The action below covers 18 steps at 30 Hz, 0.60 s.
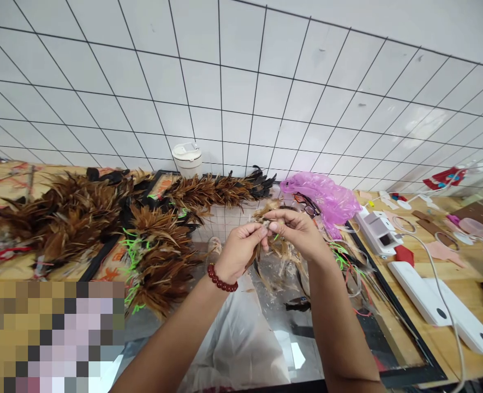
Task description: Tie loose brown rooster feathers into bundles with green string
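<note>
Your table [476, 273] carries long brown feather strings [73, 218], bound and piled far left, with a pink bag [327, 196] right of centre. Your left hand [237, 254] and right hand [300, 232] both pinch a feather tuft [268, 224] at centre, fingertips closed. The loose feathers [280, 248] hanging below look unbound, so I judge work remains.

Small bunch of brown and tan feathers [281, 249], thin and fluffy, pinched at the top end between the fingertips of the left hand [237, 254] and the right hand [299, 232]. Held up in the air, long soft ends hanging down and spreading out under the hands. Little bright green bit [274, 238] poking out just under the pinched end.
</note>
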### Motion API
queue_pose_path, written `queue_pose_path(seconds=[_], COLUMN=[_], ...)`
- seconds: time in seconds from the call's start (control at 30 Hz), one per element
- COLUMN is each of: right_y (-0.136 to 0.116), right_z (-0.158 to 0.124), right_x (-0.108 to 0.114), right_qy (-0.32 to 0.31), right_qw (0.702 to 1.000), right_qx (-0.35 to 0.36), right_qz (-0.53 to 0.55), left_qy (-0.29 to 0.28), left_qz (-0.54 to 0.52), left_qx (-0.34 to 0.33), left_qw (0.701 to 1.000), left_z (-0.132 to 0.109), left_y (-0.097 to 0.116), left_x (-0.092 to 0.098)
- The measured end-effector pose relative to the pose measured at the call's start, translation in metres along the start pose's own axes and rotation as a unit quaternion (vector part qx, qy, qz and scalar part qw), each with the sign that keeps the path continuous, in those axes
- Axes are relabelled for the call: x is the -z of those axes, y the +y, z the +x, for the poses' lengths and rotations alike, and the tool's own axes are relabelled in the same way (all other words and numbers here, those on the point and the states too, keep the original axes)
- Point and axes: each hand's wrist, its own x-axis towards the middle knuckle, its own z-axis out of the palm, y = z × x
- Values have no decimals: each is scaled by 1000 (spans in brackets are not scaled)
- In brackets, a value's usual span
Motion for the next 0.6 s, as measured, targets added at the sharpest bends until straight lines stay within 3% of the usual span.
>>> queue_pose_path(seconds=[0.13,0.33,0.47,0.6], right_y=[1,3,7,9], right_z=[0,0,1,2], right_x=[-2,12,11,7], right_qy=[-42,68,40,46], right_qw=[999,992,991,989], right_qx=[11,36,33,29], right_qz=[14,-104,-124,-136], left_qy=[-23,25,-27,-16], left_qz=[21,-16,-29,-48], left_qx=[8,-3,51,57], left_qw=[999,1000,998,997], left_z=[-1,4,4,4], left_y=[1,-3,-7,-8], left_x=[0,7,6,4])
